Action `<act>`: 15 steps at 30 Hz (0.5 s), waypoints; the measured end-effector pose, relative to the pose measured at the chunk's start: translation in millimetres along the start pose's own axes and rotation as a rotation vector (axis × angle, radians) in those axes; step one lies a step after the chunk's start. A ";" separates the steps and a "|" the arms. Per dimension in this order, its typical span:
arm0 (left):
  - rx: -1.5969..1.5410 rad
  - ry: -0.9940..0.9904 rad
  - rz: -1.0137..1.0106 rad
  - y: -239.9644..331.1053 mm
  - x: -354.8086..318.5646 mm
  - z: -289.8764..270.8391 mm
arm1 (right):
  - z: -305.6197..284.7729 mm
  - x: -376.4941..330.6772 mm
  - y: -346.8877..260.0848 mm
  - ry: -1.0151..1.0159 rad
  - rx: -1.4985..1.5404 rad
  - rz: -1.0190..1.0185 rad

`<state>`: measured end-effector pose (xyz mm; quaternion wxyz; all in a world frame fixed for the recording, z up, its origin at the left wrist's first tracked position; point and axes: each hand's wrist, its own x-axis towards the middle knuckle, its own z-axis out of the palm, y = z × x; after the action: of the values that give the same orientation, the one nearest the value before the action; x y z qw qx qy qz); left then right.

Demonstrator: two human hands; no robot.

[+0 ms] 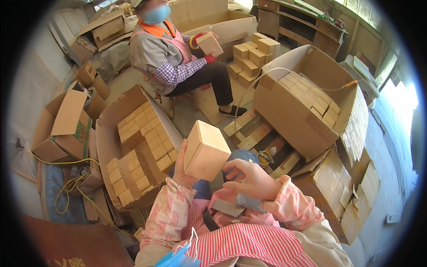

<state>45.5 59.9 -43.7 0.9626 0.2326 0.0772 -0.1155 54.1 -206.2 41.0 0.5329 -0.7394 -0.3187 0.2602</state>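
Note:
My left hand [183, 169] is closed round the left side of a pale wooden block-shaped box [207, 149], holding it up tilted in front of me. My right hand [254, 179] is just to the right of the box, its curved fingers apart and nothing visible between them. A small grey-blue piece [251, 203] shows below the right wrist; I cannot make out what it is. On my red-and-white striped apron [231, 240] lies a flat grey strip [228, 207]. A blue face mask [178, 257] hangs low at my front.
A large carton [106, 133] on my left and another carton [284, 100] on my right hold similar wooden boxes. The right one stands near a slatted pallet [255, 133]. More boxes are stacked [251, 58] ahead. A seated co-worker [178, 58] holds one. A yellow cable [73, 184] trails at left.

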 end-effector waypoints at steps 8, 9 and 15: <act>0.240 0.140 0.429 11.0 -16.5 26.9 | 0.4 -2.5 10.6 0.079 0.014 0.183; 0.312 0.216 0.516 13.3 -18.9 34.9 | 0.5 -1.8 13.4 0.073 0.144 0.204; 0.957 0.098 0.863 2.7 -40.0 72.5 | -0.6 7.7 30.4 -0.038 0.860 0.292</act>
<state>14.7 36.0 29.4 0.7077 0.6513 -0.0392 0.2709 65.5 -207.8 11.8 0.7435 -0.4831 -0.0837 0.4548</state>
